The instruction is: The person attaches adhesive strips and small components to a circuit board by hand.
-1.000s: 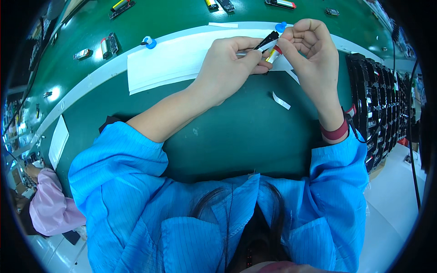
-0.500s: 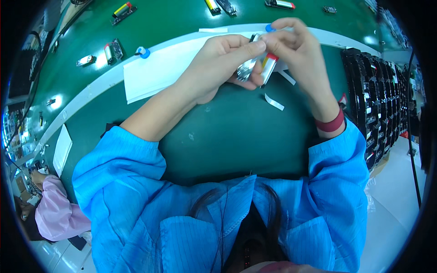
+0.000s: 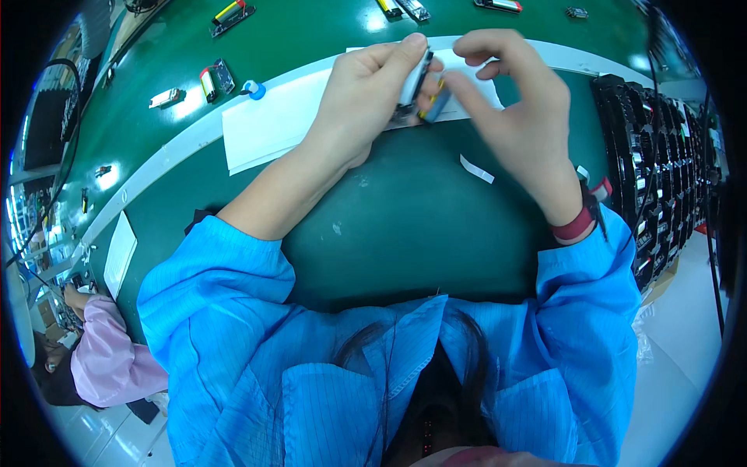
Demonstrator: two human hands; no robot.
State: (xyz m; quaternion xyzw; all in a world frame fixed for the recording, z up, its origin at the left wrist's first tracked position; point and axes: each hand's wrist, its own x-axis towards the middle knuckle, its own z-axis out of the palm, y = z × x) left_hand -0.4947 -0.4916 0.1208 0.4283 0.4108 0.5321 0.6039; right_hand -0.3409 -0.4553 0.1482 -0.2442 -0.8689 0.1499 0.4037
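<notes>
My left hand (image 3: 354, 97) is closed around a small electronic module (image 3: 413, 84), its thumb lying along the module's pale upper face. Against the fingers on the module's right side is a small battery cell (image 3: 436, 103) with a yellow and dark wrap, somewhat blurred. My right hand (image 3: 527, 109), with a dark red band at the wrist, hovers just right of the cell. Its fingers and thumb are apart, and nothing shows between them. Beneath both hands lies white paper (image 3: 268, 123), and a short white strip (image 3: 476, 169) rests on the green table nearer to me.
Beyond the pale curved ledge (image 3: 180, 124) lie several boards with battery cells (image 3: 208, 84). A blue-and-white piece (image 3: 254, 90) sits by the ledge. Black trays (image 3: 650, 156) full of parts are stacked at the right. A person in a pink sleeve (image 3: 117, 354) works at the far left.
My right hand has drawn away from the module, its fingers spreading. In my left hand the module has tilted upward, and the cell beside it now shows yellow instead of silver and red.
</notes>
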